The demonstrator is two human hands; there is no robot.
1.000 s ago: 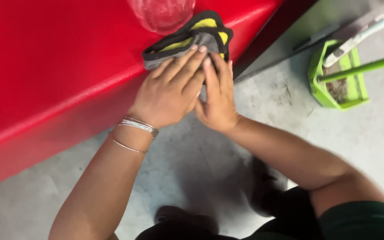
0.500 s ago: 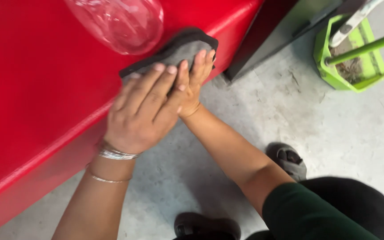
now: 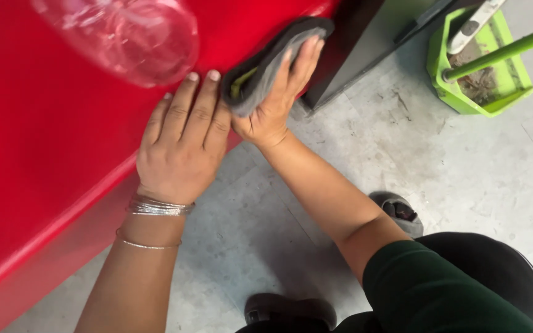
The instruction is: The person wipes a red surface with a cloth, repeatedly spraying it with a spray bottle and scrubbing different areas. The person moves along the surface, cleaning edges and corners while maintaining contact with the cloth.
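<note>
A glossy red car panel (image 3: 57, 166) fills the left of the head view. My left hand (image 3: 183, 148) lies flat on it, fingers together, with silver bangles on the wrist. Right beside it my right hand (image 3: 276, 98) presses a folded grey cloth (image 3: 266, 61) with a dark edge and a bit of yellow against the panel's right end. The fingers of that hand wrap over the cloth. A pale reflection of a round shape (image 3: 131, 37) shows in the paint above my left hand.
A grey concrete floor (image 3: 402, 160) lies below. A green dustpan (image 3: 479, 74) with a green handle stands at the upper right, dirt inside it. A dark vertical edge (image 3: 353, 43) adjoins the red panel. My shoes (image 3: 399, 209) and dark trousers are at the bottom.
My left hand has come off the cloth and now rests flat on the panel beside it. My right hand alone holds the cloth, which has moved along the panel's edge.
</note>
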